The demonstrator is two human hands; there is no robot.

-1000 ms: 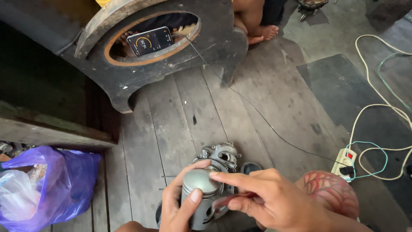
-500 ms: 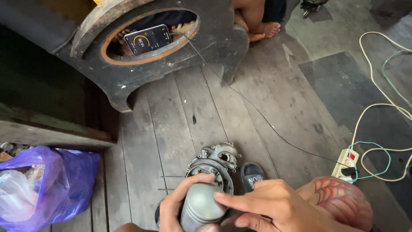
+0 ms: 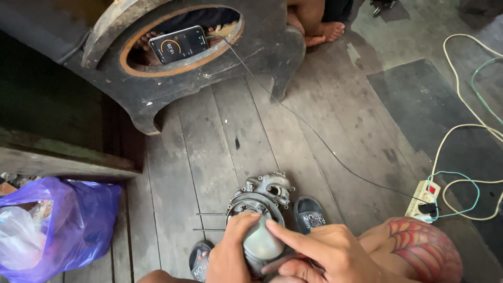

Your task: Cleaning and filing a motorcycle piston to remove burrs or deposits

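Observation:
A grey metal engine casing (image 3: 264, 189) with a round opening rests on the wooden floor between my feet. A rounded grey metal cylinder (image 3: 260, 241) sits in that opening. My left hand (image 3: 230, 251) grips the cylinder's left side, thumb and fingers curled around it. My right hand (image 3: 325, 251) lies on its right side, with the index finger stretched across the top. Two thin metal rods (image 3: 209, 221) stick out left of the casing.
A black wooden speaker box (image 3: 157, 78) with a round hole stands ahead, a lit phone (image 3: 179, 44) leaning inside it. Another person's bare foot (image 3: 325, 31) shows behind. A purple plastic bag (image 3: 63, 225) lies left; a power strip (image 3: 423, 196) and loose cables lie right. Black sandals (image 3: 309, 215) flank the casing.
The cylinder has gone from being held up above the casing down into its round opening. Both hands followed it down and my right index finger now lies across its top.

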